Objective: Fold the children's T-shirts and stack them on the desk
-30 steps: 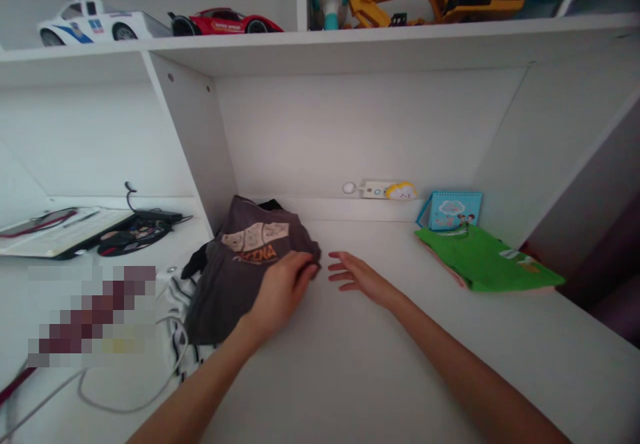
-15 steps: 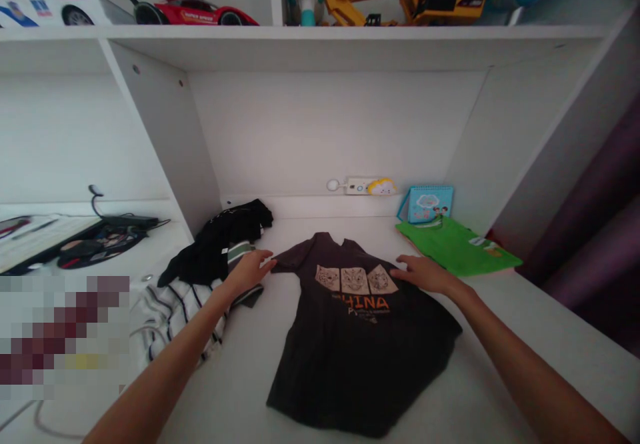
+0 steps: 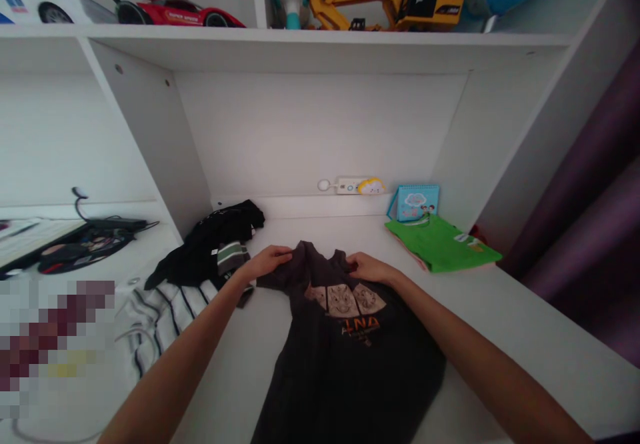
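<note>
A dark T-shirt (image 3: 345, 371) with three printed pale panels and orange lettering lies front up on the white desk, its neckline toward the back wall. My left hand (image 3: 271, 261) pinches the cloth at the shoulder left of the collar. On the other side of the neckline, my right hand (image 3: 369, 268) grips the shirt near the right shoulder, with its fingertips partly hidden by the fabric. Between the two hands the collar bunches up slightly.
Left of the shirt lie black clothing (image 3: 210, 244), a green-and-grey striped piece (image 3: 233, 257) and white striped cloth (image 3: 165, 311). A folded green garment (image 3: 443, 244) rests at right before a blue desk calendar (image 3: 417, 202). Overhead, a shelf (image 3: 320, 39) holds toy vehicles.
Both hands have moved inward to the shirt's neckline and closed on its shoulders. The shirt has shifted a little toward me, and its upper part is gathered. The view has turned slightly right.
</note>
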`<action>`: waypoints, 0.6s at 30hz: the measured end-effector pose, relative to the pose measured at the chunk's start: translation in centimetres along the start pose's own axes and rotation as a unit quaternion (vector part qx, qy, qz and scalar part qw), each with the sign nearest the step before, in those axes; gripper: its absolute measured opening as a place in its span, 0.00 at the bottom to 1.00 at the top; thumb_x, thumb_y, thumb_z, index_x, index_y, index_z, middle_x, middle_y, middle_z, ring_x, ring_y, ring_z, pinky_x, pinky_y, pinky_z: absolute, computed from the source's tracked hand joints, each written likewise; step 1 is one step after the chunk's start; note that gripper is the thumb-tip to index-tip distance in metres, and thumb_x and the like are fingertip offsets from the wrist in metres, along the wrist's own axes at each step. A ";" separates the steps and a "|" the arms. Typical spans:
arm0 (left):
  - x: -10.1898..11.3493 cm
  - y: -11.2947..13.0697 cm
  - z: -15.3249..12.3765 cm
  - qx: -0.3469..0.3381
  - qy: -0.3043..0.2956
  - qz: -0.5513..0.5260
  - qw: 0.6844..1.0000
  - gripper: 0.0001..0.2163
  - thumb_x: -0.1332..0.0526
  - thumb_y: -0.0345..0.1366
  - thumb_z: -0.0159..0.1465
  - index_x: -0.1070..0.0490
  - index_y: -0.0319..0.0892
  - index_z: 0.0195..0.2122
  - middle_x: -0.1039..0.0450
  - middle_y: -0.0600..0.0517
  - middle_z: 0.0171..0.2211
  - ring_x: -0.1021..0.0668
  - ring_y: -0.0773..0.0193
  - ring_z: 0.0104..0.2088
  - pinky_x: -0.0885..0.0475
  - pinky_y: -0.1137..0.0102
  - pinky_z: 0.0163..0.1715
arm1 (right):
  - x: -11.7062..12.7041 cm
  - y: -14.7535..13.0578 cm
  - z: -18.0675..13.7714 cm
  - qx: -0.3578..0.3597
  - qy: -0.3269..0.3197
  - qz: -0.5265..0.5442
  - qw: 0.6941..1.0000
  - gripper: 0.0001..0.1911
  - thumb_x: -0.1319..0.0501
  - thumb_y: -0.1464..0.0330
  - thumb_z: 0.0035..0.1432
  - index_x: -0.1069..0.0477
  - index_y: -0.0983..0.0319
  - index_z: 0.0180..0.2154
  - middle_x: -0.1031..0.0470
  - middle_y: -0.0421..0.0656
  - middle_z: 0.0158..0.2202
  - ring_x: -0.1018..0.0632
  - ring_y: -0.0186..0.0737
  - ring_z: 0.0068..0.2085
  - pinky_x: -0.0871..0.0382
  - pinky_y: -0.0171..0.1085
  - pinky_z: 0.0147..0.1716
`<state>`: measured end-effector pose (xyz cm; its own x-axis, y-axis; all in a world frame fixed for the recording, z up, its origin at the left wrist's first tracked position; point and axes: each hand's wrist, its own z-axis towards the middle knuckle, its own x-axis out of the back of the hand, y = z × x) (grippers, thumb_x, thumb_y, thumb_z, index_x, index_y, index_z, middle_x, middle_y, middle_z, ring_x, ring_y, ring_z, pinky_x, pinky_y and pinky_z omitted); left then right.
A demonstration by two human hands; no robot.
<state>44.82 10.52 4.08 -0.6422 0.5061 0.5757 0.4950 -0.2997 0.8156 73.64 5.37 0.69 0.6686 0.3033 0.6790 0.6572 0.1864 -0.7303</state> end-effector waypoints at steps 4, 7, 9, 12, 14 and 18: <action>3.4 0.8 -4.6 0.023 0.011 -0.110 0.994 0.17 0.41 0.43 0.55 0.28 0.41 0.43 0.25 0.50 0.37 0.25 0.60 0.39 0.31 0.68 0.38 | 1.5 -1.8 -3.8 0.111 -0.005 0.177 0.978 0.17 0.40 0.69 0.43 0.31 0.63 0.40 0.26 0.41 0.39 0.27 0.40 0.42 0.34 0.38 0.42; 6.5 0.9 -6.3 0.035 0.012 -0.132 0.991 0.18 0.41 0.41 0.55 0.29 0.40 0.45 0.25 0.50 0.37 0.25 0.59 0.38 0.31 0.66 0.39 | 4.6 -1.8 -5.8 0.116 0.108 0.233 0.959 0.24 0.36 0.66 0.41 0.36 0.60 0.44 0.27 0.42 0.40 0.26 0.41 0.41 0.34 0.40 0.42; 8.0 0.8 -5.6 0.015 0.049 -0.131 0.990 0.17 0.42 0.40 0.56 0.30 0.40 0.46 0.25 0.51 0.37 0.25 0.60 0.38 0.31 0.66 0.39 | 7.0 -1.2 -5.5 0.106 0.185 0.226 0.951 0.26 0.37 0.64 0.43 0.40 0.58 0.46 0.27 0.42 0.40 0.26 0.41 0.38 0.33 0.40 0.40; 8.6 1.0 -2.4 0.012 0.174 -0.016 0.984 0.16 0.43 0.37 0.56 0.30 0.40 0.46 0.26 0.50 0.40 0.26 0.59 0.41 0.32 0.66 0.41 | 9.8 0.1 -2.9 0.034 0.318 0.093 0.943 0.29 0.39 0.60 0.46 0.44 0.59 0.49 0.29 0.46 0.41 0.26 0.45 0.40 0.34 0.44 0.40; 7.4 1.2 0.2 0.058 0.297 0.137 0.943 0.17 0.45 0.32 0.57 0.32 0.39 0.48 0.29 0.46 0.45 0.28 0.56 0.46 0.35 0.65 0.45 | 10.6 1.5 -0.5 -0.048 0.403 -0.067 0.912 0.32 0.39 0.60 0.46 0.45 0.63 0.51 0.33 0.52 0.46 0.31 0.51 0.47 0.37 0.46 0.44; 1.7 0.9 3.3 0.055 0.370 0.333 0.865 0.17 0.52 0.30 0.61 0.36 0.37 0.51 0.36 0.41 0.50 0.31 0.55 0.49 0.38 0.64 0.47 | 9.9 5.2 2.6 -0.168 0.381 -0.192 0.889 0.22 0.45 0.68 0.53 0.40 0.68 0.50 0.36 0.57 0.49 0.35 0.51 0.52 0.43 0.42 0.49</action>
<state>46.14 13.77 5.59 -0.3719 -0.4185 0.8286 0.9263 -0.2258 0.3017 82.80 11.76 3.43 0.3294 -0.4672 0.8205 0.8691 -0.1897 -0.4569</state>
